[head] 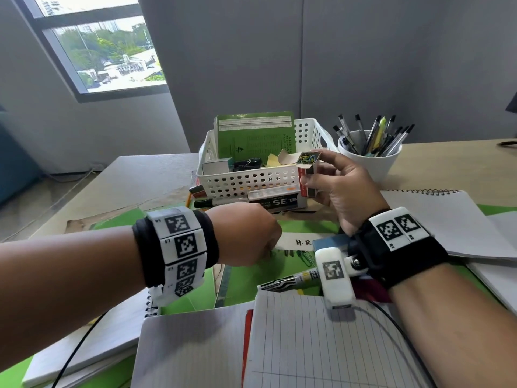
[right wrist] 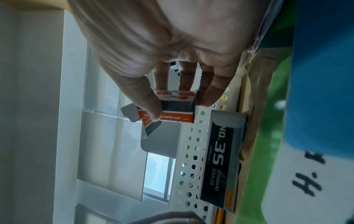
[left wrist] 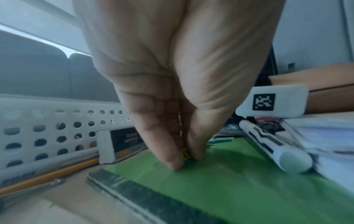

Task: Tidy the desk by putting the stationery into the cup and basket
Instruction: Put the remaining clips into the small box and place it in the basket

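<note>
Gathering loose paper clips back into their box appears to be the step in hand: a small yellow clip (left wrist: 185, 154) is pinched between thumb and fingertips of the left hand (head: 246, 233), low on the green folder (left wrist: 220, 181). The paper clip box (head: 306, 170) is held flap-open and upright by the right hand (head: 342, 186), thumb on one face and fingers behind, just in front of the white basket (head: 251, 180). More clips (head: 303, 254) are seen on the folder. Next, a lift to the box mouth is probably called for, and a careful release inside.
</note>
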Available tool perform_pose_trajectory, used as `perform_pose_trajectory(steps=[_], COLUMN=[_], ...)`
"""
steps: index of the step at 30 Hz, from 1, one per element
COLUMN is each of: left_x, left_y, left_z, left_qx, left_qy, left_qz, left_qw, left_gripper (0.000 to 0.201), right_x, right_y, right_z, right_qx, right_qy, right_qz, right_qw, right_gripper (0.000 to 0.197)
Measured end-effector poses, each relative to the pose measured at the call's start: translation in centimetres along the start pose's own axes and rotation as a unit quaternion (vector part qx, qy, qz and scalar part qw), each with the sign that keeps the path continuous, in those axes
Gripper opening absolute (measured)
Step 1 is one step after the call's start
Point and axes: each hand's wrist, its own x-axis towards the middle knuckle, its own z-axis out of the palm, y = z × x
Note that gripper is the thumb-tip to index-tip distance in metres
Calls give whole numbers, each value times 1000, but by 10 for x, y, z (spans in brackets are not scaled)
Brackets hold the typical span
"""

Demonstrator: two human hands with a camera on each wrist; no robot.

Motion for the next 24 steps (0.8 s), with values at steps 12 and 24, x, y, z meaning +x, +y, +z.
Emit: perform_pose_trajectory(steps=[12, 24], left_x=[9, 8], left_y=[9, 15], left_z=[-22, -6], left_qx=[-57, -45], left_qy=[77, 75], left_qz=[181, 210], left_qw=[979, 974], left_gripper=[11, 15], right_x=[1, 2], right_y=[0, 1], right_z=[0, -1], right_qx=[-8, -2], right_qy=[10, 12], right_qz=[12, 25], right_qw=[1000, 1000], right_gripper=[48, 46])
